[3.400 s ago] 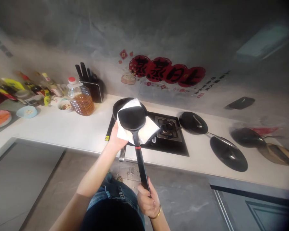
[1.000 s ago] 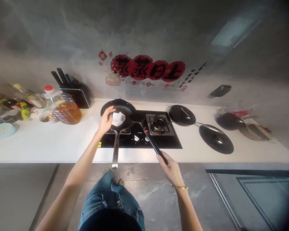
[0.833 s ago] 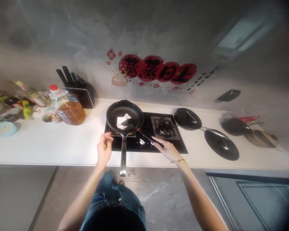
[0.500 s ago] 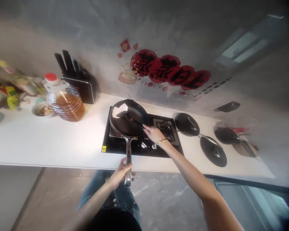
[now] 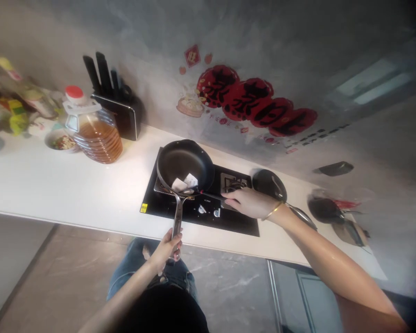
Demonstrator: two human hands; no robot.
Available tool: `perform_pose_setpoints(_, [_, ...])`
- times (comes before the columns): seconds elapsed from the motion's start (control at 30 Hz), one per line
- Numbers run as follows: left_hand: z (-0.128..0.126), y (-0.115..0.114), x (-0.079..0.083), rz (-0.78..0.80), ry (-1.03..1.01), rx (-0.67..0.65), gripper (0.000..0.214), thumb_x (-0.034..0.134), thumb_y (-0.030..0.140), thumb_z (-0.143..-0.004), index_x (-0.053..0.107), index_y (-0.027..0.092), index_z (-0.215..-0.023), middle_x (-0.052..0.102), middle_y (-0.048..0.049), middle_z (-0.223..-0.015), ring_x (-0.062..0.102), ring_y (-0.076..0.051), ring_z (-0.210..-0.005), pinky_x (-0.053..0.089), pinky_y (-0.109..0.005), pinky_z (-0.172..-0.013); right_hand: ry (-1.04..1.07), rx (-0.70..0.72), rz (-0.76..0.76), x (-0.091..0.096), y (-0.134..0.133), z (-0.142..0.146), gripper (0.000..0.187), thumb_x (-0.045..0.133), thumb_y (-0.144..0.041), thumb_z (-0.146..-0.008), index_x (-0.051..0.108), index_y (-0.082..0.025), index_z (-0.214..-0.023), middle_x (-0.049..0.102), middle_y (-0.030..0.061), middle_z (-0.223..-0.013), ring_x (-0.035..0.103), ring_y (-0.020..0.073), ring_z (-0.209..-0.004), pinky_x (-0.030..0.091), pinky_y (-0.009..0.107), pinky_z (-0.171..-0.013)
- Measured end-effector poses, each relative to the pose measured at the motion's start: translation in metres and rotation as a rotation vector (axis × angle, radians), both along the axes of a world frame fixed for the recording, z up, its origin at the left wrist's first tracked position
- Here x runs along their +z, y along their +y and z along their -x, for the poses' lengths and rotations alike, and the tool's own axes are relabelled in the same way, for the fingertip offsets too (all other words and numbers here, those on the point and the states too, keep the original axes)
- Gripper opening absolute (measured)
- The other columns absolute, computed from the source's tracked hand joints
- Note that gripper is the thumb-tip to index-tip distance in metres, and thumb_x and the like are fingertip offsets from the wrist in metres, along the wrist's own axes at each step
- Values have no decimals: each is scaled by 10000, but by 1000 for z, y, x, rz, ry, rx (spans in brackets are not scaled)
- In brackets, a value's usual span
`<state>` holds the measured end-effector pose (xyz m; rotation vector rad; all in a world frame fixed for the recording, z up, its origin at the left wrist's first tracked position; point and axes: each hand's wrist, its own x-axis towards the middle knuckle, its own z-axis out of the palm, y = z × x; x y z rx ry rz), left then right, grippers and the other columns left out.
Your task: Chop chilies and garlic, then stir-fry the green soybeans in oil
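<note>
A black frying pan sits over the left burner of the gas hob. My left hand is closed around its long metal handle, which points toward me. With my right hand I grip the dark handle of a spatula that has a red band. The spatula's head reaches into the near side of the pan, where two white pieces lie against the wall. What these pieces are I cannot tell; the spatula head is partly hidden among them.
On the left stand a large oil jug, a knife block, a bowl of chopped food and several bottles. Right of the hob are a dark pan lid, partly behind my arm, and another dark pan. A wall rises behind.
The white material has moved from the far left of the pan to its near side. My right hand has shifted right and nearer with the spatula. My left hand still holds the handle.
</note>
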<state>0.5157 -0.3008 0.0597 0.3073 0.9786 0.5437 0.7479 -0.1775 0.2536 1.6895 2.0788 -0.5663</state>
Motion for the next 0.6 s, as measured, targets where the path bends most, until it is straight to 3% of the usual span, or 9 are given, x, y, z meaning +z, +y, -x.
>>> perform_pose_setpoints(0.1, [1, -1, 2, -9, 40, -23, 673, 720, 516, -720, 440, 168, -1223, 465, 85, -612, 404, -57, -424, 314, -220, -432, 9, 79, -20, -23, 16, 23, 397, 407, -295, -993, 617, -221, -1322, 702, 105, -1186, 672, 246, -1075, 498, 349, -952])
perform_pose_setpoints(0.2, [3, 0, 6, -30, 68, -44, 667, 696, 516, -746, 422, 167, -1244, 451, 92, -597, 398, -58, -430, 319, -220, -440, -71, 48, -143, -59, 42, 42, 465, 324, -327, -1027, 464, -196, -1450, 706, 153, -1137, 692, 262, -1021, 525, 357, -873])
perform_pose_setpoints(0.27, [4, 0, 7, -45, 79, -49, 670, 690, 524, -747, 414, 172, -1246, 440, 100, -587, 386, -57, -418, 316, -221, -435, -182, 12, -221, -79, 55, 44, 500, 281, -342, -1034, 369, -182, -1500, 686, 192, -1134, 698, 283, -990, 537, 372, -806])
perform_pose_setpoints(0.33, [5, 1, 7, -58, 85, -45, 680, 694, 536, -736, 415, 177, -1241, 435, 107, -583, 370, -53, -402, 309, -221, -426, -268, -14, -264, -87, 59, 38, 511, 262, -341, -1033, 340, -168, -1508, 667, 219, -1140, 698, 293, -974, 538, 374, -767])
perform_pose_setpoints(0.43, [4, 0, 5, -62, 87, -23, 686, 702, 548, -720, 423, 181, -1229, 430, 111, -581, 359, -50, -388, 296, -220, -410, -345, -64, -229, -70, 52, 24, 466, 298, -286, -1022, 461, -107, -1420, 680, 236, -1085, 694, 304, -971, 528, 368, -752])
perform_pose_setpoints(0.53, [3, 0, 4, -65, 76, -4, 672, 696, 547, -730, 427, 185, -1229, 429, 111, -584, 362, -51, -382, 288, -219, -403, -361, -68, -90, -30, 42, 4, 359, 399, -257, -991, 671, -99, -1163, 704, 216, -1017, 689, 297, -939, 510, 344, -729])
perform_pose_setpoints(0.6, [3, 0, 5, -65, 64, -3, 669, 695, 543, -736, 426, 184, -1233, 432, 108, -589, 363, -50, -382, 290, -220, -403, -234, -31, 55, -5, 39, -14, 309, 467, -288, -969, 733, -137, -1009, 718, 157, -907, 684, 234, -812, 486, 292, -665])
